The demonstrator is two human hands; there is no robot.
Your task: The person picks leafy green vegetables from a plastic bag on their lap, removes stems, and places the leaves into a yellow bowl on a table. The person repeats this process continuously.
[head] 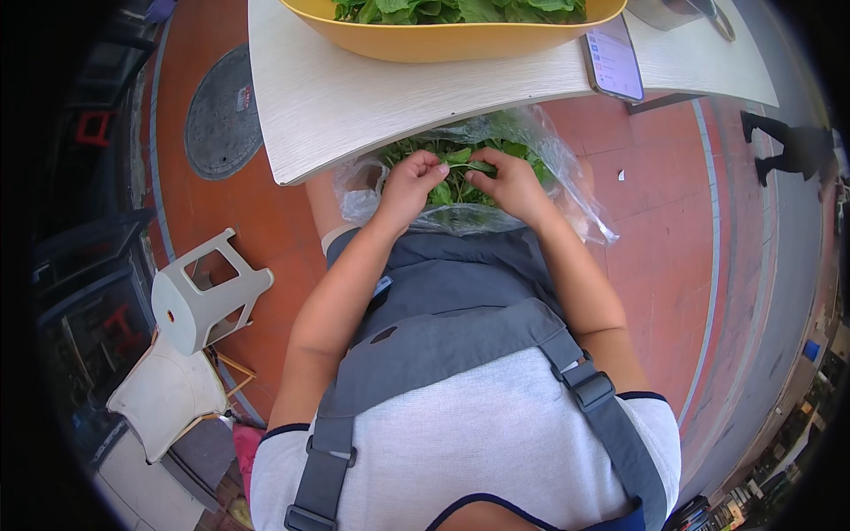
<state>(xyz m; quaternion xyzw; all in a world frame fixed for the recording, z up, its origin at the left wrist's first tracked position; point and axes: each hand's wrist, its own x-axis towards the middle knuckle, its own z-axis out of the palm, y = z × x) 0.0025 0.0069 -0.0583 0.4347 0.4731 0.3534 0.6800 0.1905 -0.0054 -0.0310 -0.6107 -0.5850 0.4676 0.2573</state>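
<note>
Between my fingers is a green leafy sprig (458, 162), its pale stem stretched from one hand to the other. Thumb and forefinger of my left hand (416, 180) pinch the stem's left end. My right hand (510, 182) grips the leafy part on the right. Both hands are over a clear plastic bag (558, 149) in front of my lap, spread wide at the mouth. Loose leafy greens (441, 194) fill the bag beneath my fingers. On the table beyond, a yellow basin (438, 43) holds more green leaves (458, 10).
The white table (412, 86) has its near edge just past the bag. A lit phone (612, 60) and a metal container (671, 12) lie on it. A grey plastic stool (209, 292) and a pale chair (176, 391) are to the left. Someone (793, 149) walks at far right.
</note>
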